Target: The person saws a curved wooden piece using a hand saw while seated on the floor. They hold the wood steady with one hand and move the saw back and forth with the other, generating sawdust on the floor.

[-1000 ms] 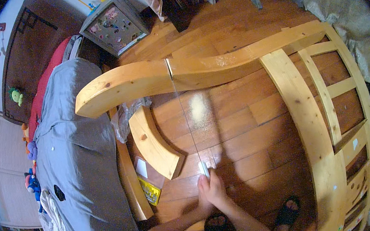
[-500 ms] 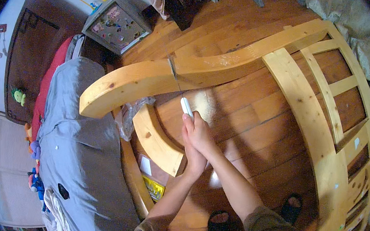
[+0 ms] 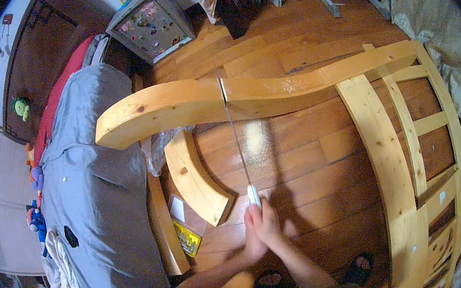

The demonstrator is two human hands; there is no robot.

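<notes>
Both hands are together low in the middle of the view on the white handle of a hand saw. My right hand wraps around the handle, and my left hand is closed close beneath it, its fingers partly hidden. The thin saw blade runs away from me to a curved wooden beam, sitting in a narrow cut across it. Pale sawdust lies on the floor below the cut. A loose curved wooden piece rests to the left of my hands.
Joined to the beam, a slatted wooden frame curves down the right side. A bed with a grey cover stands at the left. Near it are a clear plastic bag and a yellow case of bits. A grey cabinet stands behind.
Both hands have drawn the saw back toward me and slightly right, and much more of the blade shows on my side of the beam. The view has shifted a little.
</notes>
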